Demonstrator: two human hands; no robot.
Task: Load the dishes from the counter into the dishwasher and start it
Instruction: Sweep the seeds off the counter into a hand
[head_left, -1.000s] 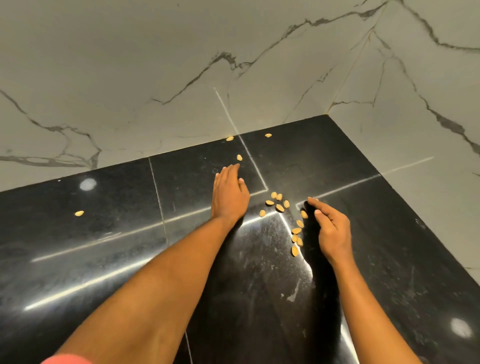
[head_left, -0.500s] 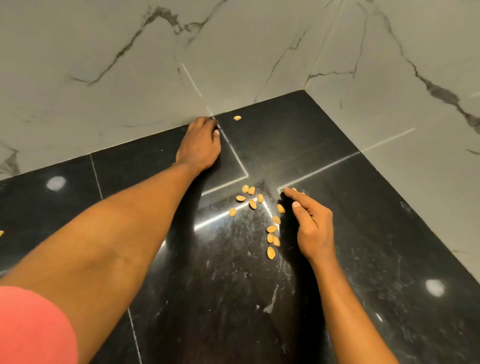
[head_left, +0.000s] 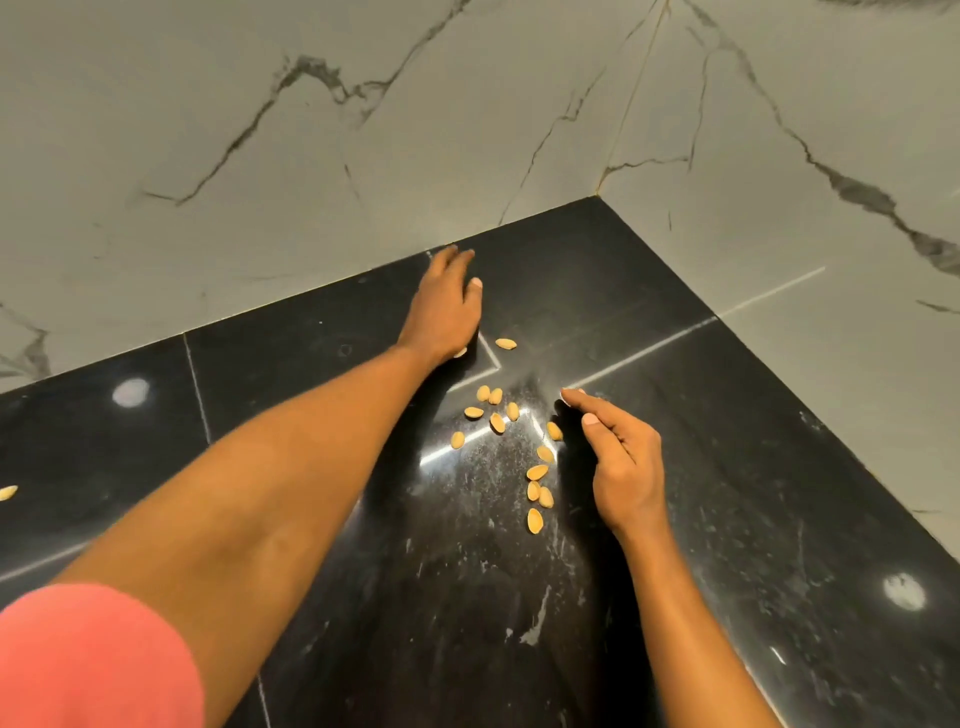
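Pink sleeve (head_left: 88, 660) fabric sits nearest, at the lower left, above the black stone worktop (head_left: 467, 623). Farther in, the right hand (head_left: 626, 467) rests on its edge on the worktop, grip loosely cupped with nothing visible in it, just beside a scatter of pale shells (head_left: 536, 472). Beyond the shells, the left hand (head_left: 441, 312) lies palm down, grip wide with fingers straight, fingertips near the marble wall (head_left: 311, 156).
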